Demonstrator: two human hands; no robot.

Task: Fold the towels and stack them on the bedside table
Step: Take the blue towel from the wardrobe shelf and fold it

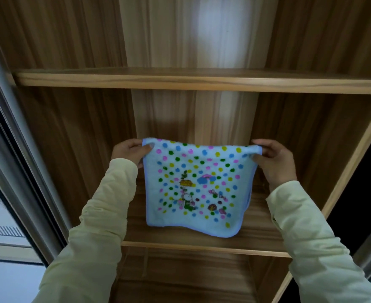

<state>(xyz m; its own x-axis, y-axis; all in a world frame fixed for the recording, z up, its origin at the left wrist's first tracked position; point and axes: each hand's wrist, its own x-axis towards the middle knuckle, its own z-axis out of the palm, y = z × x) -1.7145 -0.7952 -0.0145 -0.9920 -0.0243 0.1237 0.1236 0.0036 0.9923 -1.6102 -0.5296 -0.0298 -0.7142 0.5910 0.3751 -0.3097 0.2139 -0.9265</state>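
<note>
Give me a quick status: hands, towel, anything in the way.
Left hand and right hand pinch the towel's top corners. Towel hangs before the shelf. Nothing blocking.

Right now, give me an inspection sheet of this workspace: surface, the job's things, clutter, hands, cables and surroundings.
Surface: wooden shelf, bare wood showing; no bedside table in view.
Job's things: one blue polka-dot towel, held up, hanging in front of the shelf.
Clutter: nothing seen.
Hands: left hand and right hand each pinch a top corner of the towel.
Cables: nothing seen.
Surroundings: upper shelf above; window at the left.
</note>
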